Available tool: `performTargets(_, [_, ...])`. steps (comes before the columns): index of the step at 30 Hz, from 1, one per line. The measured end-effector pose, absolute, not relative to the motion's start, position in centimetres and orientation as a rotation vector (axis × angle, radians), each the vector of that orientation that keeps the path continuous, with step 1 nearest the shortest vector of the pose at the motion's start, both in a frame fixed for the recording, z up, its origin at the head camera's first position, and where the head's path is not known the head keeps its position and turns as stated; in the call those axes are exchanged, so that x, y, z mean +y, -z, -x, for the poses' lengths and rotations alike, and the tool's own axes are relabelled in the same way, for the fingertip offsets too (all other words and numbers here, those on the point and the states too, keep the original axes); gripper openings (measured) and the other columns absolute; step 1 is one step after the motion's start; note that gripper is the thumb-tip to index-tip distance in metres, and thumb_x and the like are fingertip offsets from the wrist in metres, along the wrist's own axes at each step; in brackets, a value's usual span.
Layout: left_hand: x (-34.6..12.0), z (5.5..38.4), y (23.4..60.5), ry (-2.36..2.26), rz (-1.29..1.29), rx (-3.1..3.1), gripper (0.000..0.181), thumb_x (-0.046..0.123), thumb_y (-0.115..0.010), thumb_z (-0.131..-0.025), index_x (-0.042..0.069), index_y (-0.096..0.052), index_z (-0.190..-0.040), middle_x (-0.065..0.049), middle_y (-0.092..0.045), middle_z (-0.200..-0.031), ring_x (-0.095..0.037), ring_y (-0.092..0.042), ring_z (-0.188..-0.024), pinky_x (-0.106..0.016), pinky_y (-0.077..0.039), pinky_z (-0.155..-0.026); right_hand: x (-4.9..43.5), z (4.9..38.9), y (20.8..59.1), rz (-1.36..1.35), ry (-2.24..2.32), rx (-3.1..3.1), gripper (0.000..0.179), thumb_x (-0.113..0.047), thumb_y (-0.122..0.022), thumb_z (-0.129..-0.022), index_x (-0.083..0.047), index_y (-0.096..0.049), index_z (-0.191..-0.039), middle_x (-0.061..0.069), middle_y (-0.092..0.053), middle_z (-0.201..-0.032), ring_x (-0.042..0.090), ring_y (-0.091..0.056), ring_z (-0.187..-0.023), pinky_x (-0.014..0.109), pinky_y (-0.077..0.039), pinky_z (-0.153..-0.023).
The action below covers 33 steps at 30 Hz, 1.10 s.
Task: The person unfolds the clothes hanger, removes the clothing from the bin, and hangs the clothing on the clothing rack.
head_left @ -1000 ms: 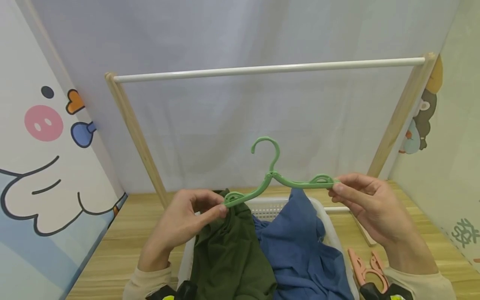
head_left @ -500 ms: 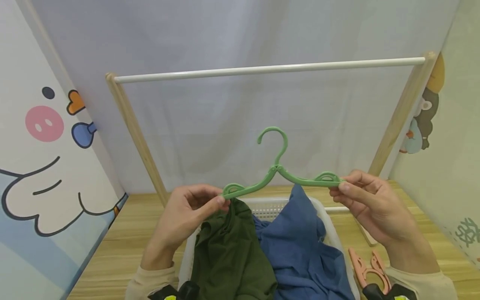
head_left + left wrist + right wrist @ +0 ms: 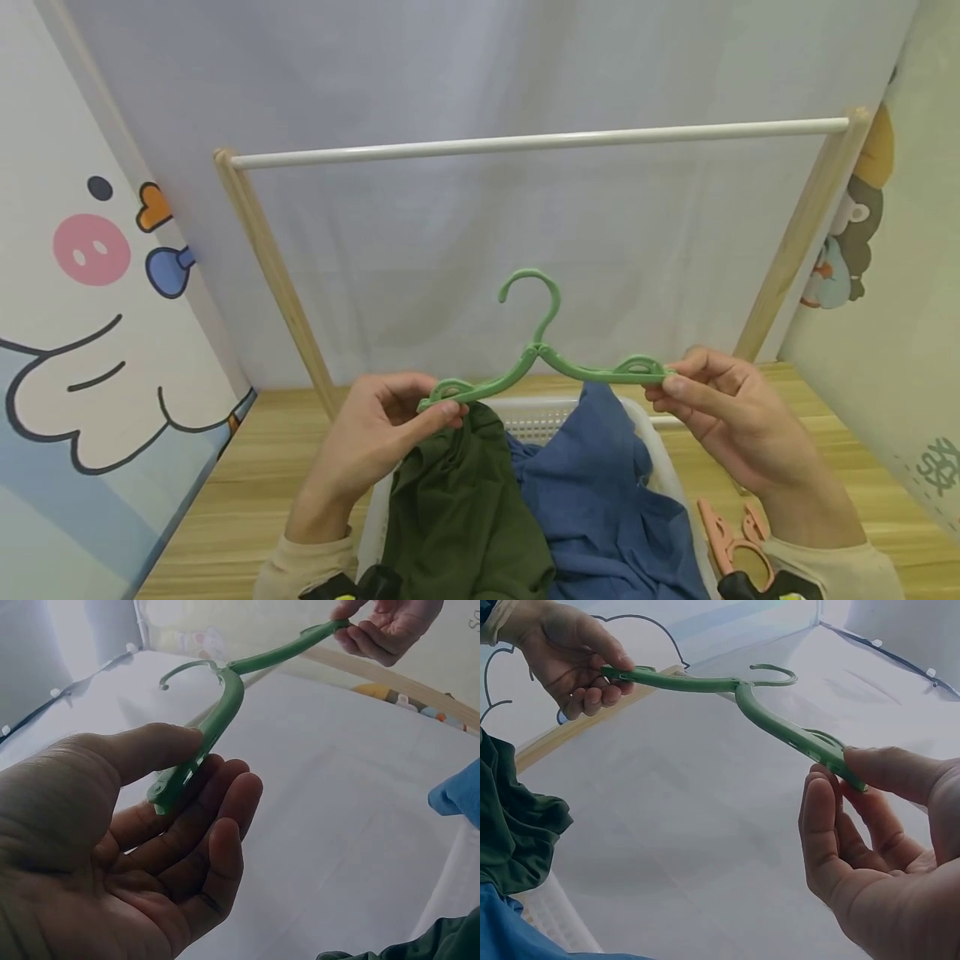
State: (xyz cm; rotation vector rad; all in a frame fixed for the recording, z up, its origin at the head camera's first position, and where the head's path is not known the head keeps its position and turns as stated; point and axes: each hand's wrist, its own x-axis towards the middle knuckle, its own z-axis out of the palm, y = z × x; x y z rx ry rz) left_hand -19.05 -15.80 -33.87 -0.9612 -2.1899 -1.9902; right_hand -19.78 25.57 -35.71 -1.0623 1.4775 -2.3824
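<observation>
A green folding clothes hanger point(image 3: 504, 382) is spread out above the basket, its hook pointing up. My left hand point(image 3: 367, 446) pinches the tip of its left arm between thumb and fingers. The tip of the right arm is pinched by my right hand point(image 3: 742, 421). In the left wrist view the thumb of the left hand point(image 3: 127, 802) lies along the hanger point(image 3: 225, 705). Below it, dark green cloth point(image 3: 468, 508) and blue cloth point(image 3: 607, 508) fill a white basket point(image 3: 678, 483).
Behind stands a rack with a white rail point(image 3: 540, 142) and wooden posts point(image 3: 273, 275). A pink folding hanger point(image 3: 723, 537) lies on the wooden table point(image 3: 240, 475) right of the basket, partly covered by the right sleeve. Cartoon-printed walls flank both sides.
The hanger rose slightly and shifted right, then came back down and left, still held at both tips. The left thumb now reaches further along its arm.
</observation>
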Motion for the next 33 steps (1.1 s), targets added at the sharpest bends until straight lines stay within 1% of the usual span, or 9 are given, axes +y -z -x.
performTargets(2, [-15.7,19.1,33.9,2.009,0.983,-2.176,0.014,0.003,-0.076,-0.106,-0.009,-0.079,-0.111,-0.012,-0.082,-0.102,-0.026,-0.082,-0.093,-0.046,-0.067,-0.090,25.4,19.9,35.7,1.076,2.353,1.482,0.045,0.015,-0.036,-0.114,-0.004,-0.076,-0.124,0.008,-0.077,-0.124,0.021,-0.076,-0.116,0.032,-0.058,-0.107])
performTargets(5, [-15.5,19.1,34.0,2.010,0.987,-2.181,0.014,0.004,-0.077,-0.106,-0.008,-0.079,-0.111,-0.015,-0.081,-0.102,-0.027,-0.082,-0.094,-0.043,-0.067,-0.090,25.2,20.0,35.8,1.092,2.313,1.501,0.045,0.014,-0.037,-0.114,-0.006,-0.075,-0.125,0.007,-0.078,-0.125,0.019,-0.076,-0.117,0.031,-0.059,-0.106])
performTargets(7, [-15.4,19.1,33.9,1.997,0.955,-2.207,0.013,0.006,-0.078,-0.105,-0.004,-0.080,-0.111,-0.017,-0.081,-0.103,-0.029,-0.081,-0.094,-0.043,-0.067,-0.090,25.0,20.0,35.8,1.084,2.296,1.525,0.045,0.013,-0.037,-0.115,-0.007,-0.076,-0.125,0.006,-0.079,-0.124,0.018,-0.077,-0.116,0.030,-0.059,-0.104])
performTargets(11, [-15.2,18.9,33.9,1.957,0.893,-2.256,0.012,0.010,-0.081,-0.104,0.001,-0.081,-0.112,-0.015,-0.082,-0.099,-0.031,-0.081,-0.092,-0.041,-0.067,-0.089,24.7,19.9,35.8,1.067,2.277,1.563,0.043,0.013,-0.039,-0.115,-0.008,-0.076,-0.126,0.005,-0.078,-0.124,0.017,-0.076,-0.115,0.030,-0.059,-0.104])
performTargets(14, [-15.1,18.9,33.9,1.949,0.876,-2.264,0.014,0.011,-0.080,-0.105,0.001,-0.081,-0.114,-0.014,-0.082,-0.096,-0.029,-0.081,-0.090,-0.040,-0.067,-0.088,24.6,19.8,35.8,1.070,2.268,1.576,0.043,0.013,-0.040,-0.114,-0.008,-0.075,-0.127,0.004,-0.078,-0.125,0.017,-0.076,-0.115,0.030,-0.059,-0.104])
performTargets(21, [-14.9,18.9,33.8,2.000,0.861,-2.259,0.015,0.010,-0.079,-0.106,0.002,-0.081,-0.119,-0.015,-0.083,-0.102,-0.027,-0.083,-0.092,-0.042,-0.067,-0.090,24.4,19.6,35.5,1.052,2.249,1.576,0.042,0.015,-0.041,-0.113,-0.007,-0.075,-0.125,0.005,-0.078,-0.125,0.018,-0.076,-0.115,0.032,-0.060,-0.104])
performTargets(26, [-14.7,18.8,33.7,2.019,0.864,-2.248,0.016,0.009,-0.078,-0.106,0.000,-0.079,-0.119,-0.018,-0.082,-0.099,-0.024,-0.082,-0.089,-0.036,-0.067,-0.087,24.1,19.4,35.3,1.046,2.226,1.582,0.040,0.014,-0.042,-0.113,-0.006,-0.074,-0.125,0.006,-0.077,-0.126,0.018,-0.075,-0.116,0.033,-0.060,-0.104])
performTargets(29, [-14.6,18.8,33.7,2.005,0.863,-2.250,0.015,0.007,-0.077,-0.106,-0.001,-0.078,-0.119,-0.015,-0.081,-0.095,-0.024,-0.081,-0.087,-0.033,-0.066,-0.083,24.0,19.3,35.1,1.017,2.213,1.616,0.038,0.014,-0.043,-0.113,-0.006,-0.074,-0.124,0.005,-0.077,-0.124,0.018,-0.076,-0.115,0.033,-0.060,-0.103])
performTargets(33, [-14.5,18.9,33.6,1.975,0.847,-2.276,0.014,0.007,-0.077,-0.106,0.000,-0.078,-0.119,-0.011,-0.081,-0.096,-0.024,-0.080,-0.087,-0.033,-0.066,-0.081,23.9,18.9,34.6,0.959,2.177,1.745,0.034,0.014,-0.047,-0.112,-0.004,-0.074,-0.123,0.004,-0.077,-0.119,0.018,-0.074,-0.112,0.032,-0.061,-0.100])
